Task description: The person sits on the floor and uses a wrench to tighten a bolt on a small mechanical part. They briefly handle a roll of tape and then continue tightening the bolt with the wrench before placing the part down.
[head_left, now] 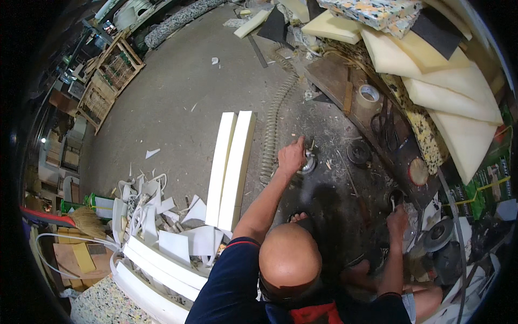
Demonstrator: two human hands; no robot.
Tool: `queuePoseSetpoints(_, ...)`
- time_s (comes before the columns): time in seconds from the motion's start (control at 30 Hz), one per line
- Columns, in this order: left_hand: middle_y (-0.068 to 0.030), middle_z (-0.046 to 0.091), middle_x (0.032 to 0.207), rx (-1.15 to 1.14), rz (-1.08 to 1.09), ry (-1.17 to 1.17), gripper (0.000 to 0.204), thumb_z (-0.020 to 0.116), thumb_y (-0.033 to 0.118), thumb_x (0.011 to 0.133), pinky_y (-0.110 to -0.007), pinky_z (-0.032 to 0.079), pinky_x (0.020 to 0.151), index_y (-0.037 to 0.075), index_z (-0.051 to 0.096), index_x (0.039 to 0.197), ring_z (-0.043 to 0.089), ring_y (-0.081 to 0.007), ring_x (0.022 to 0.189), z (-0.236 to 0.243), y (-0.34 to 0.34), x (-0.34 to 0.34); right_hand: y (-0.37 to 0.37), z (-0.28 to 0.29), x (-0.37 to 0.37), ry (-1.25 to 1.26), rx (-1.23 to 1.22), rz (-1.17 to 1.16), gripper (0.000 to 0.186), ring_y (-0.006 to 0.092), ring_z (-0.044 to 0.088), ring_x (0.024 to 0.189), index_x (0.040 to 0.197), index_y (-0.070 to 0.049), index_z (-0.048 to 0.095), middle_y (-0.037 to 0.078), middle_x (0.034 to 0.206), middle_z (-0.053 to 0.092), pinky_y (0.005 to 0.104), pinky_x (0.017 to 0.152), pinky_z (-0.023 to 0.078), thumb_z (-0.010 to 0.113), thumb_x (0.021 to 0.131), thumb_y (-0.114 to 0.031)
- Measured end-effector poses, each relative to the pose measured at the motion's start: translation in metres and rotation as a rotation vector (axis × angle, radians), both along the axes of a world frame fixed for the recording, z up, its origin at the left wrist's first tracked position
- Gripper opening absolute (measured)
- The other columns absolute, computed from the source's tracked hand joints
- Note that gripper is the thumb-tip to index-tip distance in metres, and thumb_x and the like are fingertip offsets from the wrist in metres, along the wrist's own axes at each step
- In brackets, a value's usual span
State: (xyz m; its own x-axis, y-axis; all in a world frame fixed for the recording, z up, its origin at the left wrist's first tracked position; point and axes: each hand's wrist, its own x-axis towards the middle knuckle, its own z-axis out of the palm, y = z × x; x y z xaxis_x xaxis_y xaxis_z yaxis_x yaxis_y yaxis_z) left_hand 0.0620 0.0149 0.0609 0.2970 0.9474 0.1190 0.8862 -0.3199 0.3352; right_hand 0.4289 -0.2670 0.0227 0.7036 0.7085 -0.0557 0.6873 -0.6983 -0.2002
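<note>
My left hand (292, 156) is closed, its fingers bent over the side of a silvery metal tool with a round bottom (308, 163) above the dark floor. What the fingers grip is partly hidden. At the right, my right hand (397, 221) is closed around a thin, pale-handled tool (393, 203). Its far end reaches a small dark round pot (398, 193); the tip cannot be made out. Left of my left arm, two long white foam strips (220, 173) lie side by side on the floor. A coiled air hose (271, 124) runs between them and my left hand.
White foam offcuts (156, 200) heap up at the left, beside curved white pieces (162, 267). A board (345, 89) at the right bears a tape roll (368, 96) and scissors (384, 127). Foam sheets (448, 97) pile behind it. A wooden frame (110, 81) stands far left.
</note>
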Motion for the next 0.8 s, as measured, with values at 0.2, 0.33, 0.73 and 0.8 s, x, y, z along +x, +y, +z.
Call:
queuePoseSetpoints(0.2,-0.0161,0.072,0.086,0.002,-0.139,0.102,0.022,0.057,0.028,0.093,-0.049,0.053,0.069,0.01,0.069,0.099,0.07,-0.0366,0.081,-0.011,0.007,-0.007,-0.002,-0.008,-0.004,0.129,-0.044,-0.031,0.025,0.0453,0.066,0.099,0.109,0.004,0.063,0.028,0.101,0.068,0.0527,0.083,0.052,0.06,0.086,-0.005)
queuePoseSetpoints(0.33,-0.0163,0.073,0.095,0.075,-0.026,0.131,0.041,0.045,0.042,0.104,-0.05,0.056,0.068,0.013,0.07,0.116,0.07,-0.0382,0.079,-0.015,0.018,0.002,0.003,-0.001,-0.008,0.198,0.219,-0.15,0.029,0.0461,0.065,0.099,0.117,-0.001,0.059,0.029,0.102,0.067,0.054,0.081,0.051,0.059,0.088,-0.005)
queuePoseSetpoints(0.73,-0.0221,0.072,0.097,0.038,0.071,0.103,0.047,0.049,0.036,0.098,-0.052,0.055,0.072,0.013,0.056,0.138,0.071,-0.0408,0.08,-0.005,0.011,0.005,0.022,-0.013,-0.029,0.255,0.454,-0.23,0.022,0.0369,0.069,0.081,0.108,-0.004,0.066,0.023,0.086,0.069,0.0423,0.073,0.053,0.061,0.087,-0.006)
queuePoseSetpoints(0.8,-0.0199,0.072,0.093,0.084,0.025,0.093,0.046,0.055,0.024,0.09,-0.051,0.056,0.069,0.013,0.056,0.135,0.07,-0.0392,0.076,-0.007,0.012,0.004,0.046,-0.003,-0.063,0.473,0.559,-0.102,0.024,0.029,0.07,0.08,0.114,-0.002,0.065,0.017,0.089,0.071,0.0391,0.072,0.054,0.059,0.091,-0.004)
